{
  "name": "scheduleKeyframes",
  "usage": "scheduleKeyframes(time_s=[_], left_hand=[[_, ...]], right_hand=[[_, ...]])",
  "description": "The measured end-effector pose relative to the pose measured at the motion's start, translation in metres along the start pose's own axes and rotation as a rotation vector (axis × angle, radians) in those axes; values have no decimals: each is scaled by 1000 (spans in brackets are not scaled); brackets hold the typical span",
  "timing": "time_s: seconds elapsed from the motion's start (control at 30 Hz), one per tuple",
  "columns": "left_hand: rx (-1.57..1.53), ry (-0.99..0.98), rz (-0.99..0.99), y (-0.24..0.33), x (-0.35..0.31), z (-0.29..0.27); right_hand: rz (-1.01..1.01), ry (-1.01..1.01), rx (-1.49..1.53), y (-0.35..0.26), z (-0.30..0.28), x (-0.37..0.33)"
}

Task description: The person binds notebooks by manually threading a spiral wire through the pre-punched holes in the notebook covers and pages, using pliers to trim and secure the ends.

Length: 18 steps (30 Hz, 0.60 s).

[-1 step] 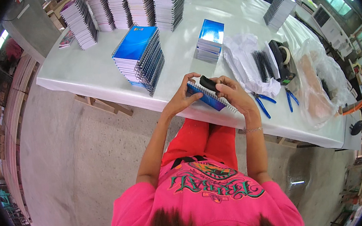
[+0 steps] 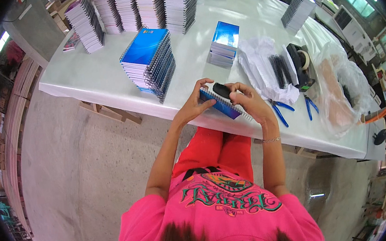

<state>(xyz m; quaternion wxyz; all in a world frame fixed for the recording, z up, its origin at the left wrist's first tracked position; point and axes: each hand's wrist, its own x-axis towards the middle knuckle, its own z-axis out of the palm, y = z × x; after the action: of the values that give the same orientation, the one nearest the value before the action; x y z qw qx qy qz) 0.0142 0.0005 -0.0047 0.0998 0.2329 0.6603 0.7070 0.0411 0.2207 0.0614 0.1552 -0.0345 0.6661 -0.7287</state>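
At the table's front edge my left hand point(image 2: 197, 102) grips a blue-covered spiral notebook point(image 2: 222, 108) by its left end, fingers behind and thumb in front. Its wire coil runs along the upper edge, and a loose end sticks out past the right corner. My right hand point(image 2: 250, 102) is closed on a small black curved object point(image 2: 221, 90), whose kind I cannot make out, held against the coil. Beyond my hands stand a stack of blue spiral notebooks point(image 2: 147, 55) on the left and a shorter stack of blue-covered books point(image 2: 225, 43).
To the right, dark wire coils point(image 2: 281, 71) lie on crumpled white paper point(image 2: 256, 51), beside a black tape dispenser point(image 2: 301, 66). Two blue-handled pliers point(image 2: 279, 112) and a clear plastic bag point(image 2: 341, 92) rest nearer. Tall notebook stacks point(image 2: 180, 10) line the far left of the white table point(image 2: 81, 71).
The black object has turned slightly in my right hand, showing more of its broad side. My left hand and the notebook stay in place.
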Motion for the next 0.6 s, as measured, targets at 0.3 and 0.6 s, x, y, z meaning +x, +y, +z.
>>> scheduleKeyframes(time_s=[0.3, 0.6], left_hand=[[-9, 2, 52, -4, 3, -2], [-23, 397, 86, -19, -7, 40]], right_hand=[[-148, 140, -399, 12, -8, 18], [-376, 1016, -1080, 53, -80, -43]])
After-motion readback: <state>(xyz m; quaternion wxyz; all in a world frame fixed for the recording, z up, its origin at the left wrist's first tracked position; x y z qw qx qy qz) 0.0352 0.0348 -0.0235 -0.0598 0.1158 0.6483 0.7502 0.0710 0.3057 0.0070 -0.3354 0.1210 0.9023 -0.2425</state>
